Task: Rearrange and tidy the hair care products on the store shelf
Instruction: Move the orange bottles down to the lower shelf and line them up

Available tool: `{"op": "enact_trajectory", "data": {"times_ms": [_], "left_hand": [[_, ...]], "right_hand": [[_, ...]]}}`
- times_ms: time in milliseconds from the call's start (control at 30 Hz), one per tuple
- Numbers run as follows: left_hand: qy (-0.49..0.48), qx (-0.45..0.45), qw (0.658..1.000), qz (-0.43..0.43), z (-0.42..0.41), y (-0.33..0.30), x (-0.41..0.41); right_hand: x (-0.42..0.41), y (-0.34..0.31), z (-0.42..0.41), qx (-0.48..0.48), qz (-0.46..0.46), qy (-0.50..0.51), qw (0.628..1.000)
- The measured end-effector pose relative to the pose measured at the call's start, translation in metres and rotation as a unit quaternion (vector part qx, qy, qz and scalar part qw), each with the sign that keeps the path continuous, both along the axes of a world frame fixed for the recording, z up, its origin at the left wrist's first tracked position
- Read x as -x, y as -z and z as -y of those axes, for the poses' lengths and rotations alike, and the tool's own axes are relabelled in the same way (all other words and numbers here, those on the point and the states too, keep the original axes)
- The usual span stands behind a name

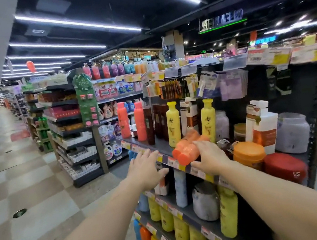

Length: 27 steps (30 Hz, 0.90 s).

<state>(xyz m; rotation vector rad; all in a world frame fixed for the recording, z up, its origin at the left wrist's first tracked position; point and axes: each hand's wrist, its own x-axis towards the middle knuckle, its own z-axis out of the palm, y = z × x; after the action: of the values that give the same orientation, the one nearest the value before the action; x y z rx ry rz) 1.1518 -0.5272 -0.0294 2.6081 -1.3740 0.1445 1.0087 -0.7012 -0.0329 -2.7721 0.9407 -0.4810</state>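
The dark shelf point(161, 145) carries upright yellow bottles point(173, 124) and orange bottles point(123, 120). My right hand point(209, 156) grasps two orange bottles lying on their sides point(188, 148) at its front edge; my left hand point(147, 167) hovers released, fingers spread.

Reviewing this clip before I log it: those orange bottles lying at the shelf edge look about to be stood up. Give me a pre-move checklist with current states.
1. Right hand holds the lying orange bottles: ok, fingers over the top, thumb below.
2. Grip covers both bottles: cannot tell.
3. Left hand free to assist: ok, open, holding nothing.
4. Bottles fully supported on the shelf: not ok, caps overhang the front edge.
5. Bare shelf space for standing them, left of the yellow bottle: ok.
6. Caps closed: cannot tell.
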Motion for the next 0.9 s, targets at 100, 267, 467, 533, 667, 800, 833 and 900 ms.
{"op": "enact_trajectory", "data": {"times_ms": [100,267,467,533,667,800,833,900], "left_hand": [[0.025,-0.011,1.0,-0.015,0.033,0.015,-0.017],[0.112,-0.009,0.994,-0.012,0.088,0.032,-0.049],[0.276,0.085,0.955,0.064,0.13,0.058,-0.084],[0.338,0.149,0.927,0.065,0.137,0.057,-0.093],[0.419,0.24,0.873,0.065,0.145,0.055,-0.106],[0.452,0.231,0.859,0.07,0.154,0.046,-0.114],[0.455,0.219,0.86,0.069,0.155,0.044,-0.114],[0.454,0.197,0.866,0.069,0.157,0.043,-0.116]], "right_hand": [[-0.013,0.012,0.02,0.0,-0.019,0.007,1.0],[-0.035,0.03,0.048,0.019,-0.033,0.029,0.999],[-0.057,0.044,0.068,0.023,-0.045,0.057,0.997],[-0.061,0.046,0.071,0.031,-0.046,0.07,0.996],[-0.061,0.052,0.069,0.037,-0.036,0.093,0.994],[-0.06,0.05,0.062,0.042,-0.04,0.111,0.992],[-0.059,0.048,0.061,0.047,-0.045,0.114,0.991],[-0.059,0.045,0.057,0.058,-0.06,0.119,0.989]]}}
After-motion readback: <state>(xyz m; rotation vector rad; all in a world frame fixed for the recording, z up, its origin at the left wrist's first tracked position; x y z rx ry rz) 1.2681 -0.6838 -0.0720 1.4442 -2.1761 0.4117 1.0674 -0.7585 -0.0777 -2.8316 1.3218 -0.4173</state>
